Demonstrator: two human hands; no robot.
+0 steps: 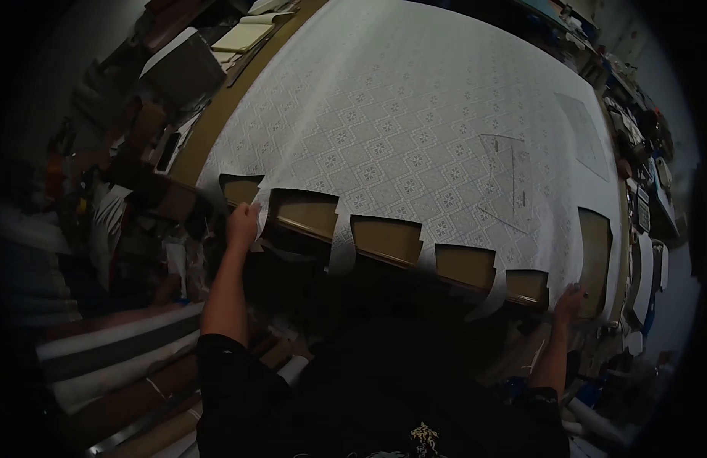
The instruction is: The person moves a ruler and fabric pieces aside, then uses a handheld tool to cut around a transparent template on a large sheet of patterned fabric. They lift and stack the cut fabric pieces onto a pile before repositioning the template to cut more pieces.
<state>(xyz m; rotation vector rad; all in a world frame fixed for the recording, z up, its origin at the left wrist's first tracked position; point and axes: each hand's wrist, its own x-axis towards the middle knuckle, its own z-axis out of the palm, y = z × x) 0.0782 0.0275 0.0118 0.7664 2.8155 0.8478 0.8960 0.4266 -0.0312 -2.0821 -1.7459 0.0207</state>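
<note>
1 broad brown tabletop (222, 107) is filling most of the view, and a pale cloth (384, 130) with a zigzag and floral pattern is lying over it, spreading from the far end to the near edge. Rolls of material (124, 332) are lying at the lower left. Along the cloth's near side, 5 roughly four-cornered openings are forming a row, with a taller opening, the 6th, near the right corner. Narrow strips are hanging between them, some drooping past the table edge. Thin outlines are showing on the cloth's right half. Beyond that side, a calculator (643, 210) is resting among clutter.

The left hand (243, 224) is closing its fingers on the strip between the 1st and 2nd openings from the left. The right hand (569, 300) is appearing to pinch the cloth just left of the tall opening, though blur is hiding the exact grip.

The step in hand is seemingly handling and aligning the near edge; any further shift is calling for even tension, keeping the loose strips from folding or snagging.
</note>
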